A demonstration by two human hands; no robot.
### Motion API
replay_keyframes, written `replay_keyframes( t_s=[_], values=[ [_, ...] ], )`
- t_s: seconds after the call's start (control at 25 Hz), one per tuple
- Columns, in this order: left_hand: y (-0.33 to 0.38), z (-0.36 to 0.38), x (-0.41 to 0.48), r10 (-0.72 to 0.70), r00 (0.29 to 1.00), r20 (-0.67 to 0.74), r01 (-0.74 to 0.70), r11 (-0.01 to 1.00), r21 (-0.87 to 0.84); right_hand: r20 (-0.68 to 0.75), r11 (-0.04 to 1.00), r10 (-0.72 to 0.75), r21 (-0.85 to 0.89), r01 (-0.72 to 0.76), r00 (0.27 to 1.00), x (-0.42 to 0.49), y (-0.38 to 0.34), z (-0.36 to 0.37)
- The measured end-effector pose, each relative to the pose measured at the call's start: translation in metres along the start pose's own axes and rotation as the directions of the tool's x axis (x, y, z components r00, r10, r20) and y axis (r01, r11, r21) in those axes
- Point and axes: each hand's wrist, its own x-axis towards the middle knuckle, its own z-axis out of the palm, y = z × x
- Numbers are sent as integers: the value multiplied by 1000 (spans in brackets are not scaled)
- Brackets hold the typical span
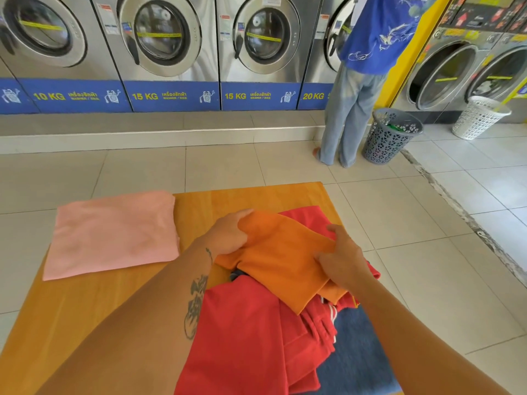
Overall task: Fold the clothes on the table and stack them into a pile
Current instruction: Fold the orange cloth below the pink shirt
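An orange garment (pixel 281 260) lies on top of a loose heap at the right side of the wooden table (pixel 94 303). My left hand (pixel 229 232) grips its far left edge. My right hand (pixel 343 259) pinches its right edge. Under it sit red clothes (pixel 248 340) and a blue denim piece (pixel 356 357), both unfolded. A pink garment (pixel 114 233) lies folded flat at the table's far left, apart from the heap.
A person in a blue shirt (pixel 370 32) stands at the washing machines (pixel 162 38) beyond the table. A grey laundry basket (pixel 389 135) and a white basket (pixel 479 116) stand on the tiled floor at the right.
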Motion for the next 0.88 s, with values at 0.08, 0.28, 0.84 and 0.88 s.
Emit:
replay_keyframes(
  t_s=[0.08, 0.28, 0.84, 0.88],
  values=[
    [1, 4, -7, 12, 1000, 11, -12, 999, -37, -22, 998, 14, 69, -12, 1000, 0, -6, -5],
    [5, -3, -32, 129, 972, -197, -168, 965, -199, -107, 984, -90, 146, 105, 990, -10, -22, -15],
    [-39, -86, -194, 104, 747, -657, -435, 823, -365, -141, 810, -528, 214, 546, 838, -86, -148, 7],
    [-53, -97, -216, 85, 731, -678, -430, 828, -359, -96, 806, -530, 254, 535, 843, -94, -159, 17]
  ],
)
